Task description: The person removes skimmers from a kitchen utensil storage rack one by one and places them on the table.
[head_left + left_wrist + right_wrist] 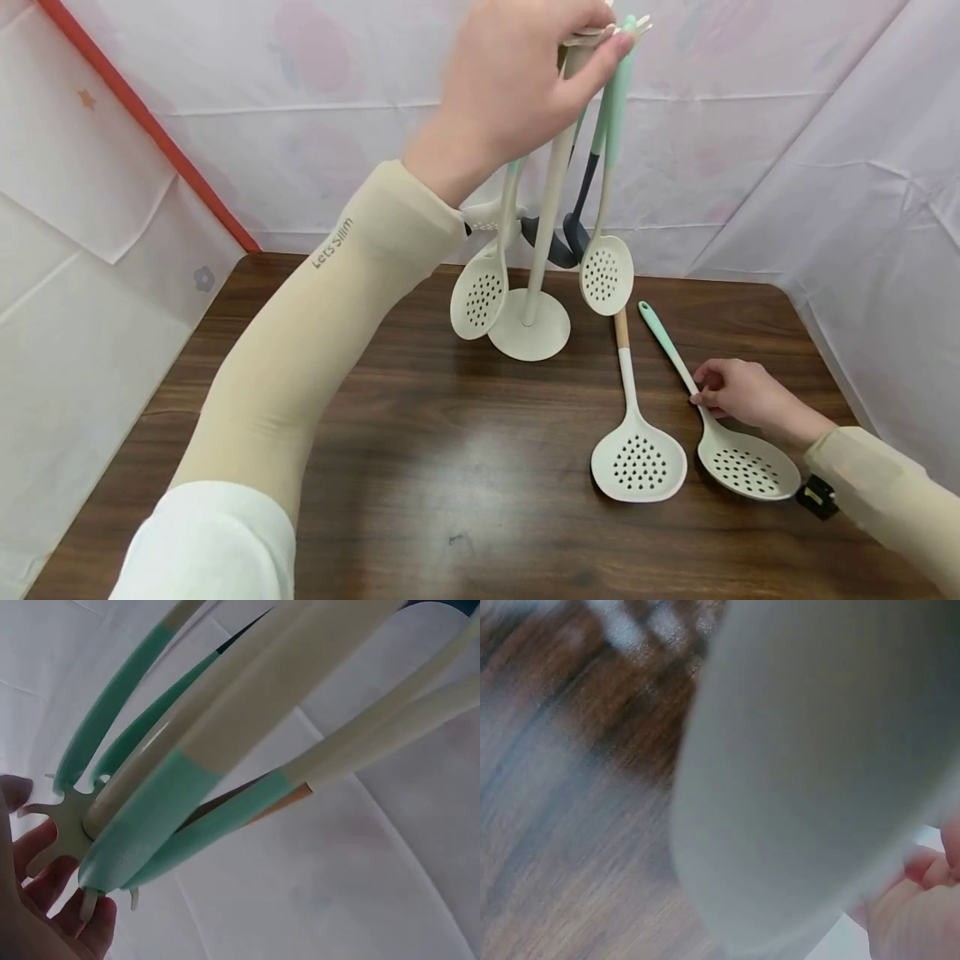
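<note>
Fingertips (618,42) of the left hand (517,79) curl over the notched top of the utensil stand (542,242), gripping it; the left wrist view shows those fingers touching the stand's spoked top disc (71,817) from below. Two cream skimmers with mint handles (603,267) (480,292) and a dark ladle (577,225) hang from the stand, whose round base rests on the wooden table (420,433). In front of the stand's base and toward the person's right lie two more skimmers: a wood-handled skimmer (637,458) nearer the base, and a mint-handled skimmer (738,462) just beyond it. The right hand (738,392) pinches the shaft of that mint-handled skimmer, its bowl apparently flat on the table. The right wrist view is blurred, seemingly filled by a pale curved surface.
</note>
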